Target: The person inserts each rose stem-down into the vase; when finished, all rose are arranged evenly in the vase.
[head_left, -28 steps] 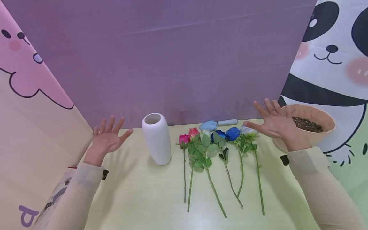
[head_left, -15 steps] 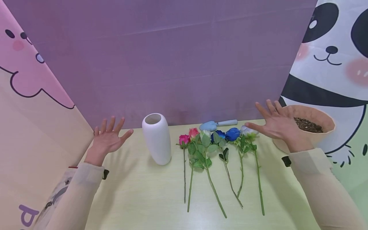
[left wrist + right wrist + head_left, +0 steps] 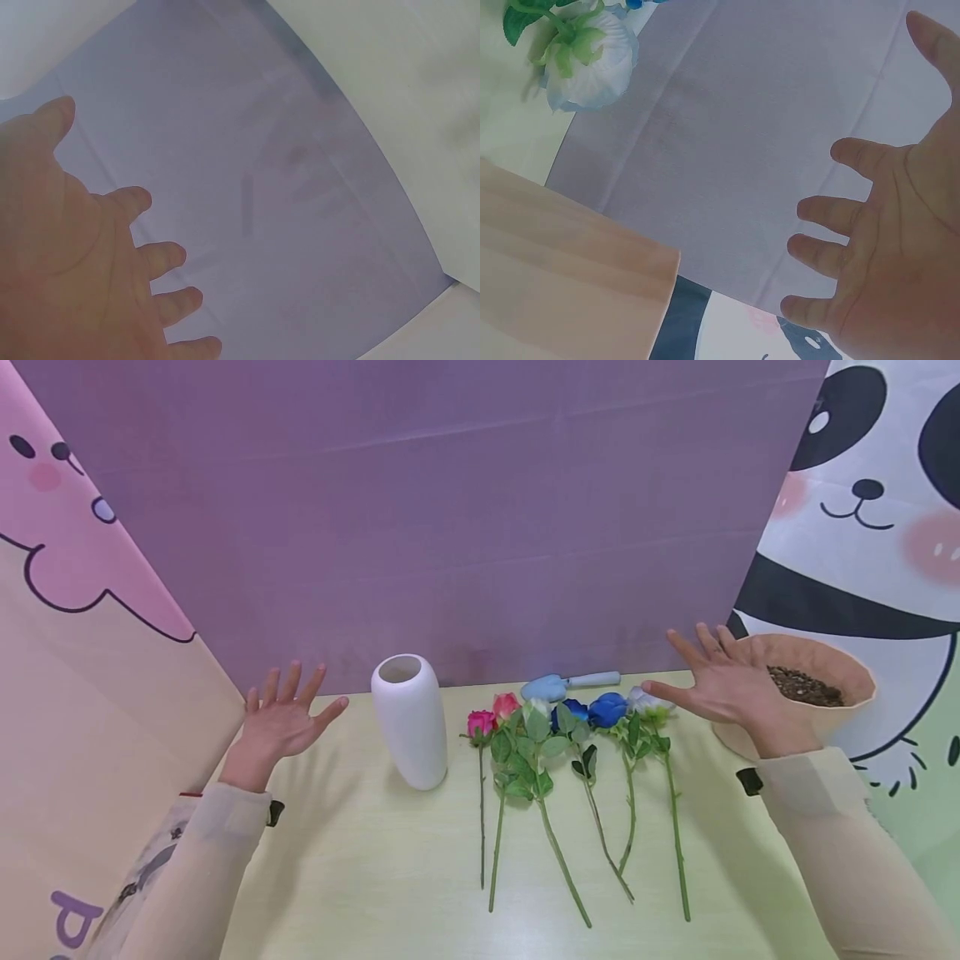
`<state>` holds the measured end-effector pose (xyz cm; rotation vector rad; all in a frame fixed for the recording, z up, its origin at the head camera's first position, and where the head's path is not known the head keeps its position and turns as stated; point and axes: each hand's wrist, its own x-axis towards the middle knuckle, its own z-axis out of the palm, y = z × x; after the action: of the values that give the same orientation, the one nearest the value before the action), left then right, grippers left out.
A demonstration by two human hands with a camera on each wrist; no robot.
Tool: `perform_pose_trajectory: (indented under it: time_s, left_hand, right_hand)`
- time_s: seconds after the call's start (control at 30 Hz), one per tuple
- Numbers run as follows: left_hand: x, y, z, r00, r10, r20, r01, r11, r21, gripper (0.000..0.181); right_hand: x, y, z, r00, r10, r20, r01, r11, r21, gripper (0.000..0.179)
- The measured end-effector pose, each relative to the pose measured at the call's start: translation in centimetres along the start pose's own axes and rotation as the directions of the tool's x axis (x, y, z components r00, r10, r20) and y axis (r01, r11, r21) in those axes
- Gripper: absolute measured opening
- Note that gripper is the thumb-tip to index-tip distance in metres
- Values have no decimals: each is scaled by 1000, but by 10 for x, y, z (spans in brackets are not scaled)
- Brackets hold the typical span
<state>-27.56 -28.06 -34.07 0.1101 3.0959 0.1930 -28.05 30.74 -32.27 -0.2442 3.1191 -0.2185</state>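
Observation:
My left hand (image 3: 279, 725) is raised with fingers spread, holding nothing, to the left of a tall white vase (image 3: 411, 727). My right hand (image 3: 723, 689), its fingers also spread, is up in front of a peach-coloured pot (image 3: 810, 718) with dark soil in it. Between the hands, stemmed flowers lie in a row: a magenta rose (image 3: 481, 724), a pink rose (image 3: 506, 706), a white rose (image 3: 537, 710), two blue roses (image 3: 607, 709) and a pale flower (image 3: 648, 702) nearest the right hand. The right wrist view shows this pale flower (image 3: 592, 64) close up.
Behind the flowers a light blue hand trowel (image 3: 570, 684) lies along the table's back edge. A purple backdrop (image 3: 480, 527) rises behind the pale table (image 3: 375, 877). Printed side panels stand left and right, the right one with a panda (image 3: 862, 577).
The right hand has shifted slightly to the right and down. The left hand stays almost where it was. Vase, flowers, trowel and pot have not moved.

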Motion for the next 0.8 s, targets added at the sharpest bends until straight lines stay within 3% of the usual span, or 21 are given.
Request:
perform_pose_trajectory:
  time_s: [0.47, 0.8]
  left_hand:
    - [2, -2, 0, 1000, 28, 13, -28, 999, -44, 82]
    - [2, -1, 1, 998, 66, -21, -67, 996, -63, 81]
  right_hand:
    - [1, 3, 1, 999, -37, 36, 36, 999, 28, 98]
    - [2, 4, 1, 997, -81, -12, 81, 997, -4, 92]
